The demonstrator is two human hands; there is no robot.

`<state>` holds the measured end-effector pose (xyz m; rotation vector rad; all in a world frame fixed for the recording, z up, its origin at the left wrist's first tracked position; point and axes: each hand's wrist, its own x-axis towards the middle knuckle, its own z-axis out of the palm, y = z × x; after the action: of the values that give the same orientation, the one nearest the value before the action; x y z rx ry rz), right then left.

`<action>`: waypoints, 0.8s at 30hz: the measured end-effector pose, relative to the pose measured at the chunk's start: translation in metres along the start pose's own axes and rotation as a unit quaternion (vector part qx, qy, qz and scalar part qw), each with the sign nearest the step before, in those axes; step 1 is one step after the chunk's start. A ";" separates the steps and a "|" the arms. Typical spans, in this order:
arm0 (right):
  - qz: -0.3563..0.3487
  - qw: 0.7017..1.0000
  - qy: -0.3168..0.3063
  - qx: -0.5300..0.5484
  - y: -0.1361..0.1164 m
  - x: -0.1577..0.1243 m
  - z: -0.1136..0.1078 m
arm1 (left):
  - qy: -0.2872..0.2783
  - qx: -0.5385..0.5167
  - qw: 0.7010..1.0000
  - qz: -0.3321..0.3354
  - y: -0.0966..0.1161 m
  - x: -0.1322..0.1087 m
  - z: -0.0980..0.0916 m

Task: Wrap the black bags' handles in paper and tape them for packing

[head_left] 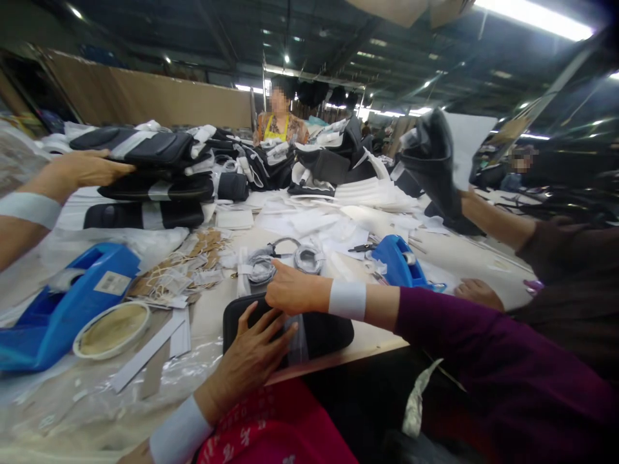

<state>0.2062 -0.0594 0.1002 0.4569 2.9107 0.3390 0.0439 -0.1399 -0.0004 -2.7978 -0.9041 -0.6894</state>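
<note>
A black flat pouch [329, 332] lies at the table's near edge. My left hand [251, 354] rests flat on it, fingers spread. My right hand [290, 291], with a white wristband and a purple sleeve, is closed at the pouch's far edge. It pinches a clear plastic bag [298, 338] that hangs down over the pouch. Just beyond the right hand lie coiled grey cords [264, 265].
A blue tape dispenser [72, 303] and a round white lid [112, 328] sit at the left, another blue dispenser [399, 261] at the right. Paper tags [188, 261] and stacked black pouches [149, 180] lie beyond. A co-worker's hand [89, 169] rests on the stack; another co-worker at the right lifts a black piece [435, 167].
</note>
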 end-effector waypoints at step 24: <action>0.114 0.989 0.061 -0.070 0.009 0.000 0.013 | -0.001 0.056 0.998 0.030 0.002 -0.001 -0.004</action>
<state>0.2113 -0.0485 0.0897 0.7746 2.9280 0.6183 0.0425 -0.1436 0.0027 -2.7157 -0.8274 -0.6076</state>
